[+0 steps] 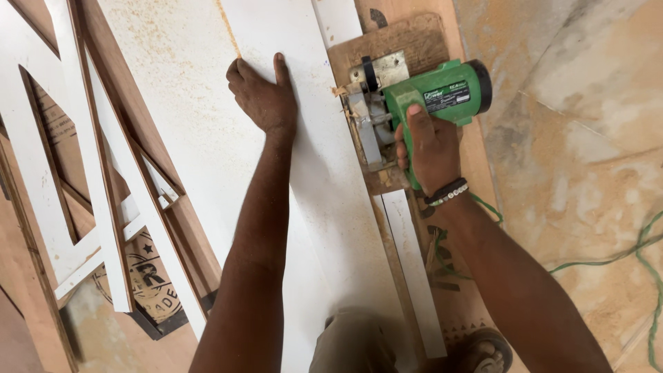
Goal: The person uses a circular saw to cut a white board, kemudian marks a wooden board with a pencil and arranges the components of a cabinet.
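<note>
My right hand [427, 146] grips the handle of a green circular saw [442, 93] mounted on a brown wooden base [407, 41]. The saw stands on the right edge of a large white board [207, 124] lying on the floor. A narrow white strip [414, 276] trails behind the saw, cut free from the board. My left hand [262, 97] presses flat on the white board, just left of the saw, fingers spread. A beaded bracelet [447, 193] is on my right wrist.
White strips and brown wooden slats [103, 207] lie crossed at the left. A green power cord [621, 259] runs over the dusty floor at the right. Sawdust covers the board's far part. My sandalled foot [487, 352] shows at the bottom.
</note>
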